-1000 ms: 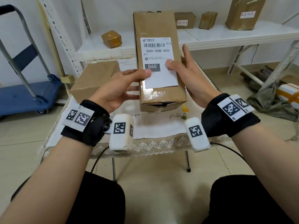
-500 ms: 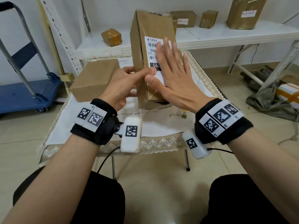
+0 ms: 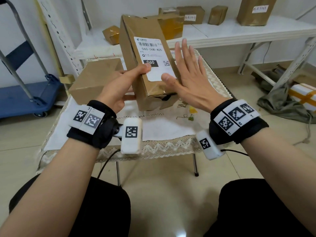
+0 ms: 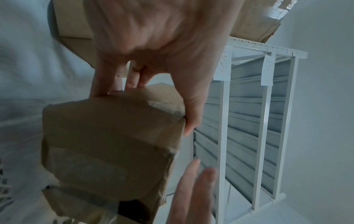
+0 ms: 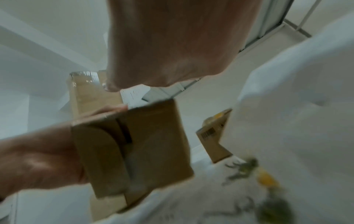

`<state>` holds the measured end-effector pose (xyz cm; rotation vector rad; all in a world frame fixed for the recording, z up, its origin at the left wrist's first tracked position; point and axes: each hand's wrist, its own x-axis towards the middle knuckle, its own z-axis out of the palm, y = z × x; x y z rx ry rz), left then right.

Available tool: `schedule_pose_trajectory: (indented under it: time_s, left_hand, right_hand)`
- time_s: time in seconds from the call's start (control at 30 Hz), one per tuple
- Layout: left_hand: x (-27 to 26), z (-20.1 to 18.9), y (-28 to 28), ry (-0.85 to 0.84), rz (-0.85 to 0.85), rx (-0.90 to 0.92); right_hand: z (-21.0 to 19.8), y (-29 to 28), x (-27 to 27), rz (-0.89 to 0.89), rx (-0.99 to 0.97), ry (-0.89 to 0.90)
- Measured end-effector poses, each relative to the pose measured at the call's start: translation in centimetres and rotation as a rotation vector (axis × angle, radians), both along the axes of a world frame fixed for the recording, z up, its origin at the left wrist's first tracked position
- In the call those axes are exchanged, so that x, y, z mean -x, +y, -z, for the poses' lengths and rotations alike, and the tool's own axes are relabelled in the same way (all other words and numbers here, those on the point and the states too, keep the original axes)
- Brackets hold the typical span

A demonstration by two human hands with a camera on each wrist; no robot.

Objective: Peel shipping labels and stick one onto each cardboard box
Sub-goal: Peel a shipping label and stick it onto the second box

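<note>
Tall brown cardboard box (image 3: 136, 40) tilted, white shipping label (image 3: 152, 57) stuck on.

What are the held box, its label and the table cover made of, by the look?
Held box: brown corrugated cardboard, matte; glossy wrinkled strips at its near end look like clear packing tape. The left hand grips it.
Shipping label: white printed paper, likely adhesive stock; lies flat, faint sheen.
Table cover: white woven fabric, probably cotton; zigzag lace edging and embroidered flowers show.
</note>
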<state>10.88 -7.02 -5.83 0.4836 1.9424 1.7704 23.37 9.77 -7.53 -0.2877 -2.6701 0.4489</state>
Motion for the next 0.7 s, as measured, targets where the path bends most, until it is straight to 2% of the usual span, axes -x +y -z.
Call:
schedule_pose_trajectory:
  time_s: [0.07, 0.23, 0.7]
  left_hand:
    - [-0.5, 0.0, 0.1, 0.011, 0.009, -0.002]
    - [-2.2, -0.3, 0.9, 0.056, 0.008, 0.004]
    - [-2.1, -0.9, 0.8, 0.034, -0.002, -0.015]
  right_hand:
    - [-0.9, -0.4, 0.0, -0.003, 0.009, 0.041]
    - [-1.2, -3.2, 1.1, -0.044, -0.114, 0.066]
    - [-0.4, -2.0, 0.8, -0.005, -0.053, 0.064]
